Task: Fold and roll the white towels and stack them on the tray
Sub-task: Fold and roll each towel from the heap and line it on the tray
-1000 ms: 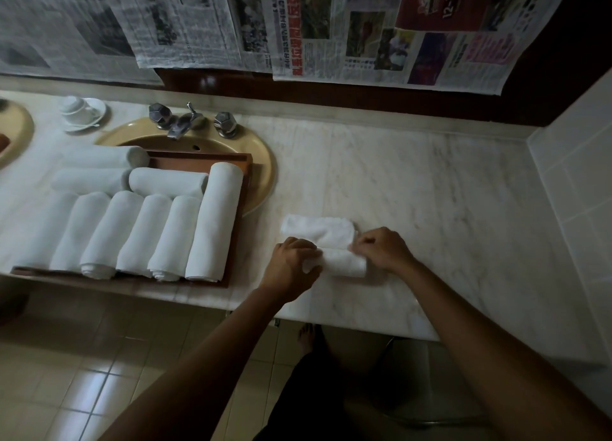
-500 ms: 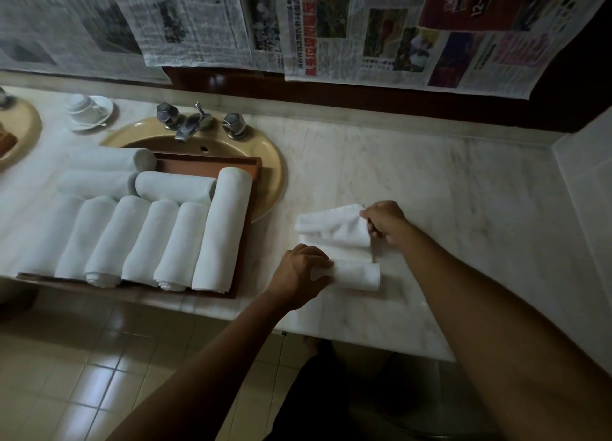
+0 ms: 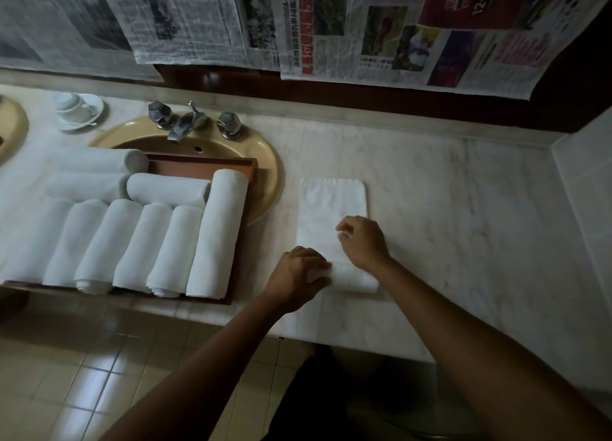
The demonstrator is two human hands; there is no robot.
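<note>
Left hand (image 3: 298, 275) grips the roll (image 3: 354, 276); right hand (image 3: 362, 242), apparently curled empty, should smooth the towel (image 3: 332, 208) beyond its fingertips.

a white towel (image 3: 332, 205) lay flat on the marble counter (image 3: 463, 208), its near end rolled. the left hand (image 3: 298, 275) gripped that roll; the right hand (image 3: 362, 242) rested on the flat part. rolled towels (image 3: 139, 242) filled the wooden tray (image 3: 240, 251) beside the sink (image 3: 265, 162).

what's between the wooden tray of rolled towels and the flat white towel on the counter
In the head view, only bare marble counter between wooden tray and flat white towel.
</note>
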